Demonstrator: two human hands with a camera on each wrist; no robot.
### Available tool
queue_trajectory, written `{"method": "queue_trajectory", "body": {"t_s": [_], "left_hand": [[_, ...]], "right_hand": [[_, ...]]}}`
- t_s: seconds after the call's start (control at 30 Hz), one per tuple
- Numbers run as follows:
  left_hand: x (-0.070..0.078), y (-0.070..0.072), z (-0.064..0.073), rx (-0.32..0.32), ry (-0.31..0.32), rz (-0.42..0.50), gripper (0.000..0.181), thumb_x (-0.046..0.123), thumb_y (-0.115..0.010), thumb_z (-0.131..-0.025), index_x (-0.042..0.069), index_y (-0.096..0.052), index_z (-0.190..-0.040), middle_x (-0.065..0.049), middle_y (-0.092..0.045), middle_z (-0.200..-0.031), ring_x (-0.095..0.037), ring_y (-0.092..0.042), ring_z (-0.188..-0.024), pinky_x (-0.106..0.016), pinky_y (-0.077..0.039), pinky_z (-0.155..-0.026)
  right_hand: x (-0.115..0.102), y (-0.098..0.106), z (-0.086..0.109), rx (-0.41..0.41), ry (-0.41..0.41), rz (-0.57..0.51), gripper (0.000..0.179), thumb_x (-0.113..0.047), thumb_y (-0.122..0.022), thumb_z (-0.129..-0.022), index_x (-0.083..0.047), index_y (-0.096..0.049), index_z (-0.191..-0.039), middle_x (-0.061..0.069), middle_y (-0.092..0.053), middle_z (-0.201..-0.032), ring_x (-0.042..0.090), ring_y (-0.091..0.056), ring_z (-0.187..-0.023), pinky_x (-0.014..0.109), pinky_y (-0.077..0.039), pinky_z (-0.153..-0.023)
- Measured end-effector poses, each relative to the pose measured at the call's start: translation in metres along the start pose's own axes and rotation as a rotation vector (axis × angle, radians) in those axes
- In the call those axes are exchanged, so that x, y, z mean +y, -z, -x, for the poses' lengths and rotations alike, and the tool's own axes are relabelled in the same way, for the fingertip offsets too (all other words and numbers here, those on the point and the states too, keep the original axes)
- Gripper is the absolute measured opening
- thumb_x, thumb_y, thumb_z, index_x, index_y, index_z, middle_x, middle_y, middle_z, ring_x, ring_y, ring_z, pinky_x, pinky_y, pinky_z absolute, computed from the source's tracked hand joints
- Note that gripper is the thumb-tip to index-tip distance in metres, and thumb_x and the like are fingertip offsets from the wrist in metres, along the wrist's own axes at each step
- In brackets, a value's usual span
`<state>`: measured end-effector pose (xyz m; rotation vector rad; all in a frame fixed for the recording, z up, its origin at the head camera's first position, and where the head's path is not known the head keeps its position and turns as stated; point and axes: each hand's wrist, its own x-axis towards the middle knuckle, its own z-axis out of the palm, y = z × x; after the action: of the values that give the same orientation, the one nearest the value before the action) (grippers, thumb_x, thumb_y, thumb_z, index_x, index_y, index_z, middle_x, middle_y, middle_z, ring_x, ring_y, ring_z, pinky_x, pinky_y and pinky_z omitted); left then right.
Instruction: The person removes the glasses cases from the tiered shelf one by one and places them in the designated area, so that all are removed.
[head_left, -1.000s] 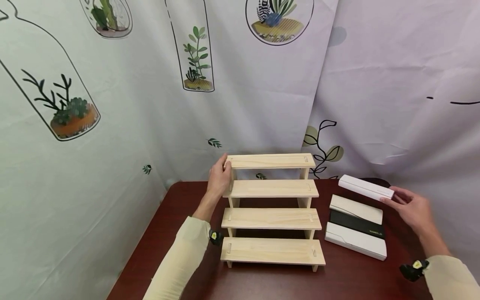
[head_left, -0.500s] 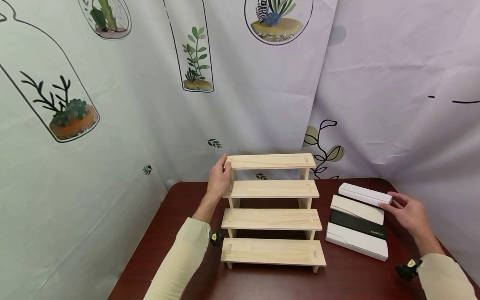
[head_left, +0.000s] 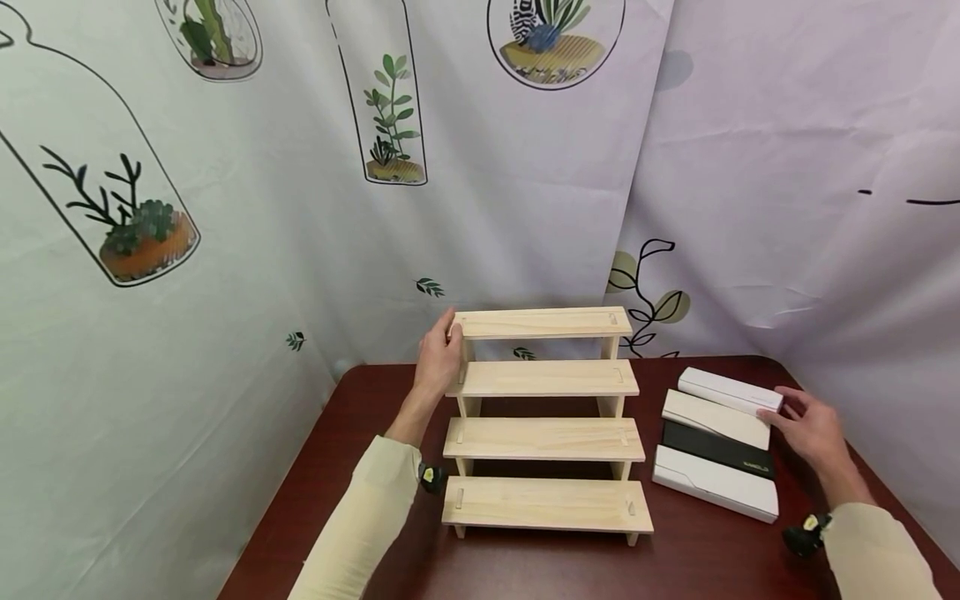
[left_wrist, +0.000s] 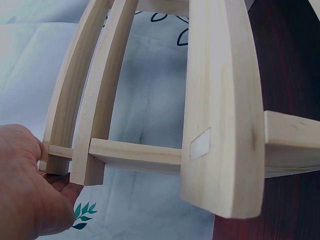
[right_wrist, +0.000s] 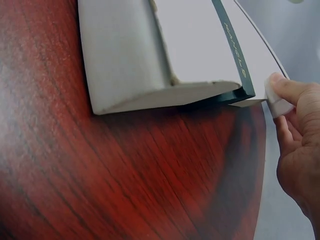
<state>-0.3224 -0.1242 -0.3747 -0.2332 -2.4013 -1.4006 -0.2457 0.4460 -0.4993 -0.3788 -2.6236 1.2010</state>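
Note:
A pale wooden rack (head_left: 543, 435) with several stepped shelves stands on the dark red table. My left hand (head_left: 437, 357) grips the left end of its top shelf; the left wrist view shows the fingers (left_wrist: 65, 187) behind the wood. At the right, my right hand (head_left: 813, 429) pinches the near end of a slim white box (head_left: 729, 390), thumb on one side and fingers on the other. That box lies at the back of a row, alongside a cream box (head_left: 716, 418), a dark green box (head_left: 716, 448) with gold lettering and a larger white box (head_left: 712, 482).
The table (head_left: 555, 575) has a rounded back right corner close behind the boxes. A printed cloth (head_left: 510, 225) with plant drawings hangs behind the rack and along both sides. A narrow strip of tabletop separates the rack from the boxes.
The slim white box has come down from above the row to lie behind the cream box, my right hand lowering with it. My left hand and the rack have stayed put.

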Motion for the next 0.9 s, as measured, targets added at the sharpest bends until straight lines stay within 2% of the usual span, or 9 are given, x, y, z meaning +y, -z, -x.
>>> {"method": "queue_trajectory", "body": {"t_s": [0.2,0.4,0.5,0.57,0.63,0.73,0.87,0.9], "left_hand": [[0.0,-0.0007,0.0,0.001,-0.008,0.004,0.053,0.025,-0.043,-0.115,0.003,-0.04,-0.163,-0.016,-0.046,-0.163,-0.032,-0.055,-0.133,-0.051,-0.045,-0.108],[-0.001,-0.0011,-0.001,0.006,-0.003,-0.006,0.052,0.026,-0.044,-0.115,0.005,-0.041,-0.163,-0.015,-0.047,-0.163,-0.031,-0.052,-0.141,-0.051,-0.044,-0.113],[-0.0007,-0.0006,-0.0012,0.01,0.001,-0.014,0.052,0.026,-0.044,-0.115,0.007,-0.042,-0.164,-0.015,-0.049,-0.162,-0.031,-0.057,-0.132,-0.049,-0.046,-0.109],[-0.0004,-0.0003,-0.001,0.009,0.005,-0.014,0.052,0.026,-0.044,-0.115,0.008,-0.042,-0.164,-0.015,-0.05,-0.161,-0.033,-0.061,-0.116,-0.047,-0.047,-0.103],[-0.0005,-0.0003,-0.0005,0.005,0.007,-0.014,0.052,0.026,-0.044,-0.116,0.006,-0.041,-0.164,-0.017,-0.052,-0.158,-0.035,-0.058,-0.096,-0.047,-0.047,-0.094],[-0.0008,-0.0006,-0.0001,0.002,0.004,-0.023,0.052,0.025,-0.043,-0.116,0.006,-0.041,-0.164,-0.018,-0.054,-0.156,-0.035,-0.054,-0.085,-0.044,-0.046,-0.089],[-0.0008,-0.0001,0.0002,0.002,-0.003,-0.02,0.052,0.027,-0.042,-0.116,0.007,-0.041,-0.164,-0.016,-0.052,-0.159,-0.032,-0.056,-0.09,-0.043,-0.046,-0.09],[-0.0008,0.0002,0.0007,-0.001,-0.001,-0.012,0.052,0.027,-0.041,-0.116,0.008,-0.04,-0.164,-0.016,-0.052,-0.158,-0.033,-0.055,-0.086,-0.044,-0.046,-0.089]], "right_hand": [[0.0022,-0.0035,-0.0032,0.005,-0.001,-0.014,0.071,-0.026,-0.069,-0.105,0.015,-0.038,-0.153,0.048,-0.023,-0.159,0.066,-0.041,-0.136,0.067,-0.043,-0.101],[0.0013,-0.0063,-0.0029,0.012,-0.041,-0.05,0.072,-0.028,-0.066,-0.106,0.014,-0.035,-0.156,0.047,-0.024,-0.159,0.064,-0.037,-0.141,0.07,-0.039,-0.105],[0.0004,-0.0071,-0.0037,0.012,-0.051,-0.061,0.072,-0.026,-0.066,-0.106,0.014,-0.034,-0.157,0.047,-0.024,-0.16,0.063,-0.036,-0.143,0.069,-0.038,-0.107],[0.0005,-0.0077,-0.0043,0.012,-0.051,-0.067,0.072,-0.025,-0.067,-0.106,0.014,-0.034,-0.157,0.047,-0.024,-0.16,0.063,-0.035,-0.143,0.069,-0.038,-0.108],[0.0016,-0.0083,-0.0048,0.009,-0.05,-0.071,0.071,-0.023,-0.067,-0.106,0.014,-0.034,-0.156,0.047,-0.024,-0.159,0.063,-0.035,-0.143,0.069,-0.038,-0.107],[0.0041,-0.0087,-0.0053,0.002,-0.06,-0.088,0.073,-0.025,-0.067,-0.106,0.015,-0.033,-0.157,0.047,-0.024,-0.159,0.063,-0.034,-0.143,0.069,-0.038,-0.108],[0.0054,-0.009,-0.0064,-0.012,-0.085,-0.119,0.076,-0.029,-0.065,-0.106,0.015,-0.03,-0.158,0.047,-0.02,-0.161,0.063,-0.031,-0.145,0.07,-0.036,-0.109],[0.0052,-0.0093,-0.0068,-0.015,-0.09,-0.123,0.076,-0.029,-0.065,-0.107,0.014,-0.029,-0.159,0.047,-0.019,-0.161,0.063,-0.03,-0.146,0.07,-0.036,-0.11]]}}
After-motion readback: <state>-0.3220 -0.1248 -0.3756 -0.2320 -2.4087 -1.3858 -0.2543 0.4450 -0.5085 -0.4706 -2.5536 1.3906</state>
